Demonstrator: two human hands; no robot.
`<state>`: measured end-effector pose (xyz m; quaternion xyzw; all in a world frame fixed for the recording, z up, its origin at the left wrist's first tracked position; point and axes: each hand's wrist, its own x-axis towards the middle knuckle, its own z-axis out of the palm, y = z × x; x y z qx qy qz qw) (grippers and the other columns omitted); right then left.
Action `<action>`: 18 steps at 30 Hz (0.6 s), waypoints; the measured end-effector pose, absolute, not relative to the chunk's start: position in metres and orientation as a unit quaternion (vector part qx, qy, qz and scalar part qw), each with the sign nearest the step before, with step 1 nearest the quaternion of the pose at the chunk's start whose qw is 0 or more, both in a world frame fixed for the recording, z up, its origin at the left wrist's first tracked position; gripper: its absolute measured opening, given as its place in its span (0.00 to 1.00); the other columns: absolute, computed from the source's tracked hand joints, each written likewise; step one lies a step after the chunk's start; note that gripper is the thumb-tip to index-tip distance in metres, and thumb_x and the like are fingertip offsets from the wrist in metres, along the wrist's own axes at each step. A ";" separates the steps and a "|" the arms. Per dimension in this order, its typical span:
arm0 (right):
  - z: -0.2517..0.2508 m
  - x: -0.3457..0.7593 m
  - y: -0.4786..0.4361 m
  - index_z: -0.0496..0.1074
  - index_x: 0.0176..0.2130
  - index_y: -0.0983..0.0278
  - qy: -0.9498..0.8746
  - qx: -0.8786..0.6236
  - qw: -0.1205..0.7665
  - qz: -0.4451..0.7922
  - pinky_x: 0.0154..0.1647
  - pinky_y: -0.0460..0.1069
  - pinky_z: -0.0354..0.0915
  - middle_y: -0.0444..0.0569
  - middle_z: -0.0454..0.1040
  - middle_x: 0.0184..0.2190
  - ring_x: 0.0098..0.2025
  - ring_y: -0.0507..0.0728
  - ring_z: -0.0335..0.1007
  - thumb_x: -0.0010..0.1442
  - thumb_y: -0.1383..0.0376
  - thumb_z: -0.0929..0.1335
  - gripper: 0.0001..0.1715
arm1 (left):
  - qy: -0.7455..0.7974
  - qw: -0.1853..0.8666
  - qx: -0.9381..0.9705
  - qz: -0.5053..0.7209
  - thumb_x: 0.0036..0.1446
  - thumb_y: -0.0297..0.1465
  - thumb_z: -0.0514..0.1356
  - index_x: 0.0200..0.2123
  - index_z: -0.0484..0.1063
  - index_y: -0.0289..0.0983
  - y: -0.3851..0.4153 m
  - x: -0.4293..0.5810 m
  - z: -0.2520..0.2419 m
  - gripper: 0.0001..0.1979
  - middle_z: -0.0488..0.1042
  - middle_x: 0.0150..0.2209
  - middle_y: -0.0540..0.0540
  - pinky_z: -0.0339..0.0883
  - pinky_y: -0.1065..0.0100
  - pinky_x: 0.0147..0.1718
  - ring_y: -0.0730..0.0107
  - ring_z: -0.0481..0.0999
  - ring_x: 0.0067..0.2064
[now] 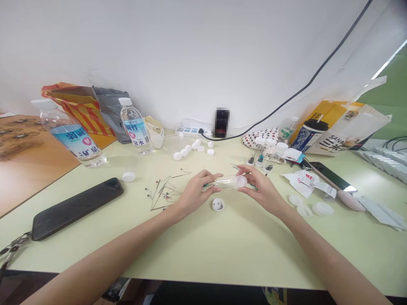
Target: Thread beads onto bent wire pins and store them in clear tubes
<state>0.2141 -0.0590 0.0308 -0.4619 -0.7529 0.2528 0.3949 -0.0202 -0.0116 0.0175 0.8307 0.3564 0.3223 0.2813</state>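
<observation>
A clear tube (225, 182) lies sideways between my hands, just above the table. My left hand (196, 192) grips its left end between thumb and fingers. At the other end, a round white cap (241, 181) is pinched by my right hand (261, 188). Small teal bits show near both hands, too small to name. Below the tube sits a loose white cap (218, 205) with small dark spots inside. Left of my left hand, several thin metal pieces (163, 189), some with small coloured beads, lie scattered.
Several white caps (187, 149) lie at the back. Capped clear tubes (260, 154) with dark contents stand back right. Two water bottles (136, 131) and a black phone (78, 207) are left. A cup (308, 134), bag (333, 137) and wrappers (307, 182) lie right.
</observation>
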 end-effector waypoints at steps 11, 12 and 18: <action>0.028 0.210 -0.061 0.67 0.52 0.58 -0.803 -0.441 0.393 0.077 0.45 0.51 0.66 0.50 0.70 0.46 0.35 0.53 0.68 0.62 0.63 0.67 0.18 | 0.359 0.276 0.835 0.311 0.59 0.36 0.58 0.53 0.71 0.46 -0.014 -0.020 0.021 0.18 0.69 0.39 0.48 0.63 0.66 0.42 0.67 0.71 0.39; 0.028 0.210 -0.062 0.67 0.53 0.58 -0.805 -0.438 0.395 0.064 0.45 0.51 0.66 0.51 0.70 0.46 0.35 0.53 0.68 0.62 0.63 0.67 0.18 | 0.360 0.277 0.834 0.312 0.59 0.36 0.58 0.53 0.71 0.45 -0.014 -0.020 0.021 0.18 0.69 0.39 0.48 0.63 0.66 0.42 0.67 0.71 0.39; 0.028 0.205 -0.064 0.69 0.50 0.60 -0.799 -0.436 0.411 0.042 0.44 0.51 0.68 0.52 0.71 0.45 0.37 0.55 0.70 0.62 0.62 0.67 0.16 | 0.358 0.290 0.828 0.320 0.58 0.36 0.59 0.52 0.72 0.45 -0.014 -0.020 0.021 0.18 0.70 0.38 0.48 0.63 0.67 0.42 0.67 0.72 0.40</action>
